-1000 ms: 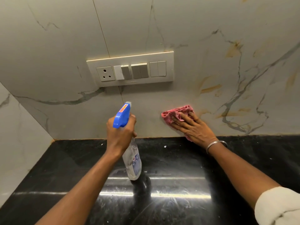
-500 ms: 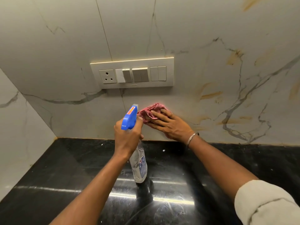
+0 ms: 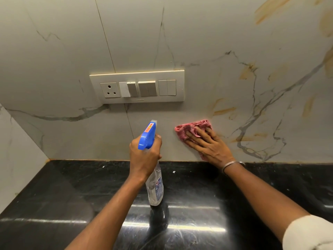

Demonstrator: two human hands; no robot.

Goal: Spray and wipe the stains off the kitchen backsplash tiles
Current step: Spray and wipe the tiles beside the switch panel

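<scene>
Here, wiping step: flat-fingered right hand (image 3: 210, 147) presses cloth (image 3: 189, 128) to backsplash tiles (image 3: 216, 42), left hand (image 3: 145, 156) grips spray bottle (image 3: 155, 188); yellowish marks (image 3: 224, 111) rightward likely need spraying next.

readable text: none | spray bottle (image 3: 155, 193) label: print blurred | orange sticker (image 3: 148, 127) on its trigger head: unreadable | switch plate (image 3: 137, 86) above bottle: tiny mark, illegible
</scene>
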